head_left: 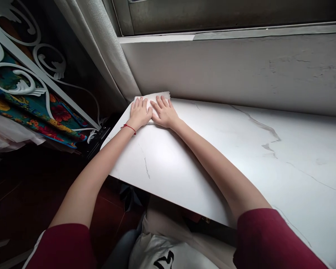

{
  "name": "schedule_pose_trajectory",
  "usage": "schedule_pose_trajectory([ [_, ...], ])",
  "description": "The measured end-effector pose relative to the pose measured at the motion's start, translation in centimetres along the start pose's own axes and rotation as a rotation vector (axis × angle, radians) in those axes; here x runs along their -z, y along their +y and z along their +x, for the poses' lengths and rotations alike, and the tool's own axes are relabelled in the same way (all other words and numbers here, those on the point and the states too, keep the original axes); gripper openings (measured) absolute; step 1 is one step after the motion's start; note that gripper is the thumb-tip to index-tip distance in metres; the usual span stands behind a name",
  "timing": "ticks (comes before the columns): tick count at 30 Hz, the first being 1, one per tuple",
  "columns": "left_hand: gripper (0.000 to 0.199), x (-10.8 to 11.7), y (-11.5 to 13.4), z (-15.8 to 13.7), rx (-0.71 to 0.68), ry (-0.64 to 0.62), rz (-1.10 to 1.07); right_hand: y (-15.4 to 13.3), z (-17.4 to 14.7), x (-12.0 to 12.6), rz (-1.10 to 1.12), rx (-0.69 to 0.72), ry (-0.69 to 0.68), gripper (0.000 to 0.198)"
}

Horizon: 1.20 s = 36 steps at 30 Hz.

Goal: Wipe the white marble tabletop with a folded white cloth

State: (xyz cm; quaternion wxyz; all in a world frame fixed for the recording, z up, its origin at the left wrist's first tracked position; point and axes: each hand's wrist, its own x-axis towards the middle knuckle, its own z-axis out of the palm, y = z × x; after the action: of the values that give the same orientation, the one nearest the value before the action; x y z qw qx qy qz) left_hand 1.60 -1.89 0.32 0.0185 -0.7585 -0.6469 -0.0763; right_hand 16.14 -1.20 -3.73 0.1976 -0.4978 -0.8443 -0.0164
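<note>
A white cloth (165, 95), folded into a pad, lies at the far left corner of a white marble-patterned tabletop (168, 157). Both palms rest flat on it, side by side. My left hand (140, 112), with a red string bracelet (128, 128) at its wrist, covers the cloth's left part with fingers stretched forward. Over the right part lies my right hand (164, 112), its fingers spread. The thumbs come close together between the hands. Much of the cloth is hidden under them.
A grey wall (226, 71) runs behind the tabletop, below a window ledge (235, 35). A pale curtain (100, 45) hangs by the far left corner. On the left stands a white scrolled metal frame (44, 80) with a flowered fabric (58, 116) beside it.
</note>
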Motion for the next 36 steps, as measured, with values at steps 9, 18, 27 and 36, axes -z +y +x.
schedule_pose_trajectory([
  [9,0.063,-1.6,0.0,3.7,-0.044,0.091,-0.106,1.3,1.0,0.6,0.035,-0.115,0.018,0.064],
  [18,0.062,-1.8,0.0,4.9,-0.076,0.103,-0.095,0.9,1.2,0.8,0.059,-0.172,0.05,0.061],
  [27,0.065,-0.2,0.1,1.5,-0.197,0.009,0.017,-0.6,-2.2,3.1,-0.058,-0.078,-0.046,0.064],
  [36,0.065,1.3,1.9,-14.2,-0.158,0.058,0.136,-5.9,-13.4,6.0,0.018,0.137,-0.032,0.067],
])
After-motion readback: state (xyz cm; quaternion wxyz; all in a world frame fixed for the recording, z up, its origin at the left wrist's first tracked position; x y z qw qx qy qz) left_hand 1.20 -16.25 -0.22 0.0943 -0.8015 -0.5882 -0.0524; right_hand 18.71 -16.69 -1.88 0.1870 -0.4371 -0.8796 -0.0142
